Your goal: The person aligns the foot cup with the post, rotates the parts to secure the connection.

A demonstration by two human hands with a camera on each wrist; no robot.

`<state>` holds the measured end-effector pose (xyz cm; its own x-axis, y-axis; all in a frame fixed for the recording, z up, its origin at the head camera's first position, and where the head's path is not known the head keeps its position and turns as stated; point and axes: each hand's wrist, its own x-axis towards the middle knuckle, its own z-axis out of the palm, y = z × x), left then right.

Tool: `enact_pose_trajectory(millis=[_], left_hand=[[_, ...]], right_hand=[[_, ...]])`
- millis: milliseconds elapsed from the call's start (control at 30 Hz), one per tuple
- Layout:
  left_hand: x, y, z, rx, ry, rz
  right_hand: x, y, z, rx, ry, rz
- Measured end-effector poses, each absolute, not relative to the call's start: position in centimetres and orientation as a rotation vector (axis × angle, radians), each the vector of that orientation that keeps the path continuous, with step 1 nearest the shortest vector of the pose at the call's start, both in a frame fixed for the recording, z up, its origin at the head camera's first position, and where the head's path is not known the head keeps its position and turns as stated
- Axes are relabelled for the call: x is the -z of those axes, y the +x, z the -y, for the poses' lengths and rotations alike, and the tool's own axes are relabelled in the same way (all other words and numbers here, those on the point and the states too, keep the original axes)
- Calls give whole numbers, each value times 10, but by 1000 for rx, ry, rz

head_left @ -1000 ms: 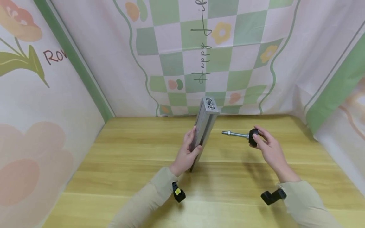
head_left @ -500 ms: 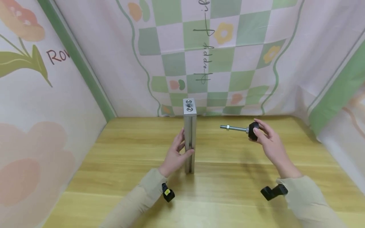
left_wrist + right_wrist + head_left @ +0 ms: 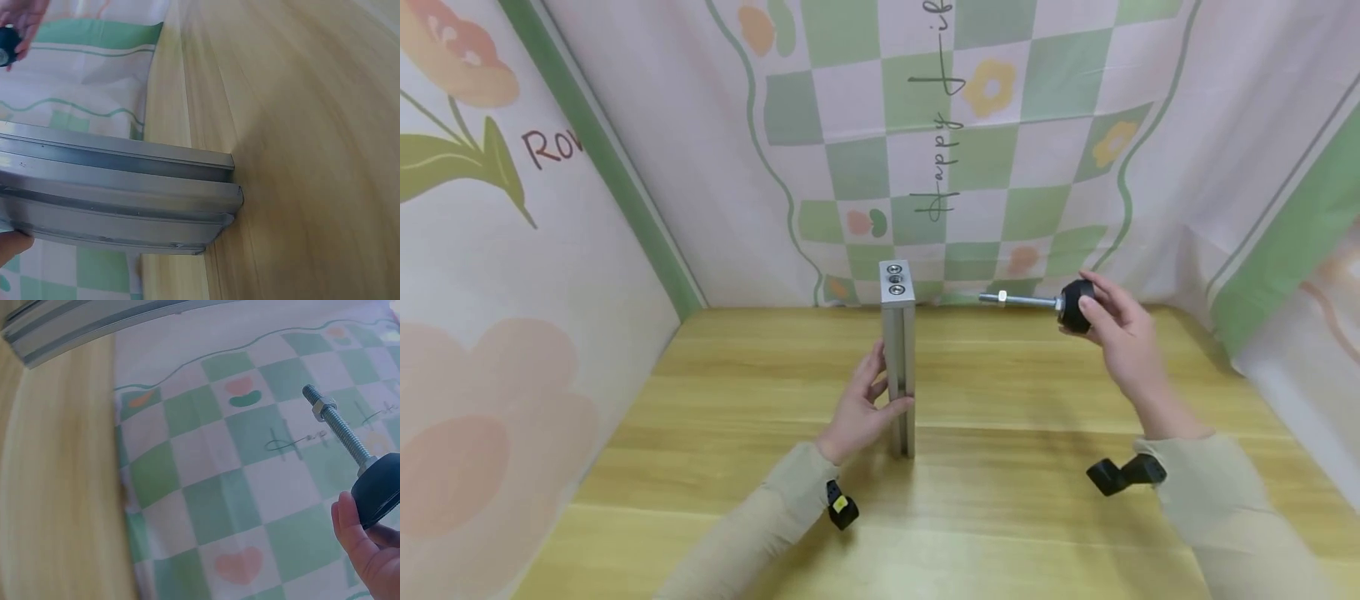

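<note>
Against a second ago, the metal profile (image 3: 898, 358), then leaning to the right with its broad side in sight, now stands upright, its narrow slotted side turned to the head camera, and the left hand (image 3: 865, 414) has shifted leftward along with it. The right hand (image 3: 1129, 342) has risen, lifting the black foot (image 3: 1077, 306) and its threaded rod (image 3: 1030, 301) until the rod appears about level with the profile's top end in the head view.
</note>
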<state>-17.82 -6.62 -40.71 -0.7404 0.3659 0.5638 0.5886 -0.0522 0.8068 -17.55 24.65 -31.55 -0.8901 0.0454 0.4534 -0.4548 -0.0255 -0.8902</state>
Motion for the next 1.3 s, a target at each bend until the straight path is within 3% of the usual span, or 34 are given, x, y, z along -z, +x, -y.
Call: enact_pose_trajectory(millis=[467,1000,1300], left_hand=[[409,-186,31,1891,-1165,1985],[407,-188,14,1862,-1203,1997],[408,-189,13,1862,-1189,2068]], right_hand=[[227,-175,-231,-2027,588,1786],[173,-175,-220,-1792,892,1833],[149,-177,-216,-1053,857,2268]])
